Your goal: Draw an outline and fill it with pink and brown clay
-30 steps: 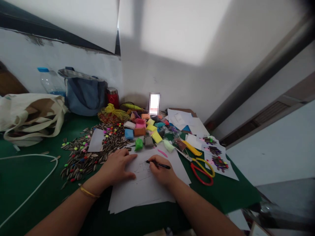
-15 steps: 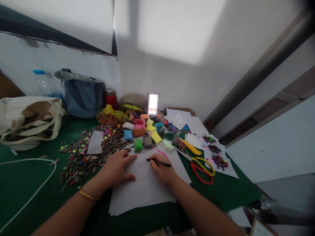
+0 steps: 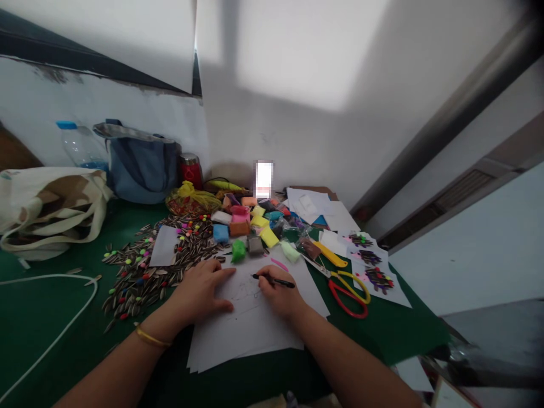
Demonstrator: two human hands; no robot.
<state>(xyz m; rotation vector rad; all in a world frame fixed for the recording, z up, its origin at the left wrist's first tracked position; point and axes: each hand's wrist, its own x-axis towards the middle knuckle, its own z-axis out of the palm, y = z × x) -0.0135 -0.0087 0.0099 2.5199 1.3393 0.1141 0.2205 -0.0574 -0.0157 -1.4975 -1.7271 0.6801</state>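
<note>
A stack of white paper sheets [image 3: 250, 334] lies on the green table [image 3: 46, 317] in front of me. My left hand [image 3: 199, 290] rests flat on the paper's left edge, fingers stretched out, with a gold bangle on the wrist. My right hand [image 3: 278, 294] is closed around a black pen [image 3: 272, 280] whose tip touches the sheet at a faint line drawing.
Left of the paper lies a heap of sunflower seeds with coloured beads [image 3: 148, 263]. Several coloured clay blocks [image 3: 244, 226] sit behind it. Red and yellow scissors [image 3: 346, 286] and decorated sheets [image 3: 376, 272] lie to the right. Bags [image 3: 46, 204], a bottle and a white cable [image 3: 63, 323] are at left.
The view has shifted slightly. The pen tip has crept a little over the drawing; my left hand has stayed on the paper.
</note>
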